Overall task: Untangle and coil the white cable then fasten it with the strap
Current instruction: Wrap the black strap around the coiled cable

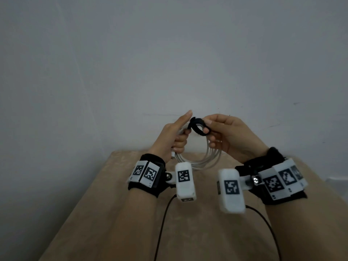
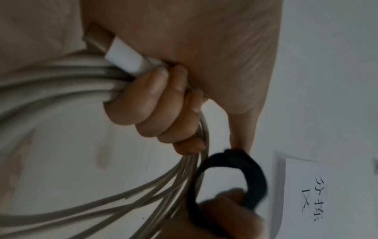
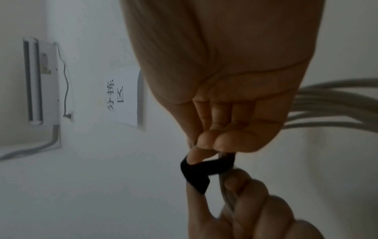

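Observation:
The white cable (image 1: 199,160) hangs in several round loops above the beige table (image 1: 116,213). My left hand (image 1: 176,137) grips the top left of the coil with curled fingers (image 2: 155,103), thumb pointing up; a white plug (image 2: 126,58) sticks out of the fist. A black strap (image 1: 197,127) loops loosely around the top of the cable (image 2: 81,77) bundle. My right hand (image 1: 224,135) pinches the strap (image 3: 196,171) between thumb and fingertips (image 3: 206,139). In the left wrist view the strap (image 2: 245,163) forms an open ring beside the strands.
A plain white wall (image 1: 169,53) stands right behind the table. A paper sign (image 3: 124,97) with handwriting and a wall box (image 3: 40,84) with a thin wire hang on it. Black camera leads (image 1: 163,223) trail over the table toward me.

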The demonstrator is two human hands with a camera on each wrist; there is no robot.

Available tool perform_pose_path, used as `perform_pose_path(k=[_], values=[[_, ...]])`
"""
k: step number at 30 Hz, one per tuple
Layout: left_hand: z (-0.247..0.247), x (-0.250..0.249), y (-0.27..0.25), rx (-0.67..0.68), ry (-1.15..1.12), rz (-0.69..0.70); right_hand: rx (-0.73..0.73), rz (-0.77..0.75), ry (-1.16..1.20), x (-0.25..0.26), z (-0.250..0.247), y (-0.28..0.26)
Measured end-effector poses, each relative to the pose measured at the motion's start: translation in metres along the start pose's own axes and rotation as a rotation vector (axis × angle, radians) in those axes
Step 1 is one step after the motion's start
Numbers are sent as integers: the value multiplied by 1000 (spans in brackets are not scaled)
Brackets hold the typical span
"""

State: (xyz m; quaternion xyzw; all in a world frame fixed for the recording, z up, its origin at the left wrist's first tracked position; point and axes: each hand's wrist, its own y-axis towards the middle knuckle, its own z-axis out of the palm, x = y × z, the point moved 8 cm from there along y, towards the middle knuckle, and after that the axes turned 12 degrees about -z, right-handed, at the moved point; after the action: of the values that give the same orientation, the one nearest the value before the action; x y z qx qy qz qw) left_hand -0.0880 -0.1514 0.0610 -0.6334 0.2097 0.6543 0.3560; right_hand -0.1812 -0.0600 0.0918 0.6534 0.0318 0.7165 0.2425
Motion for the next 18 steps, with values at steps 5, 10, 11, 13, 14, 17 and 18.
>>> perform_pose_path(k=[5,10,11,13,14,17,18], values=[[3,-1,1,2,-69,19,-31,-67,-54,-4,7,1],[-7,0,3,-47,-128,33,-18,-82,-139,-6,9,1],[-8,0,3,-55,-136,35,-18,-82,-172,-6,8,1],[-10,1,3,-65,-140,36,-34,-85,-226,-3,6,0],[-10,0,3,-69,-135,37,-48,-89,-243,-2,5,0],[-10,0,3,-72,-116,42,-124,-103,-283,0,-5,1],[-9,-1,4,-67,-113,41,-147,-106,-297,0,-9,2]])
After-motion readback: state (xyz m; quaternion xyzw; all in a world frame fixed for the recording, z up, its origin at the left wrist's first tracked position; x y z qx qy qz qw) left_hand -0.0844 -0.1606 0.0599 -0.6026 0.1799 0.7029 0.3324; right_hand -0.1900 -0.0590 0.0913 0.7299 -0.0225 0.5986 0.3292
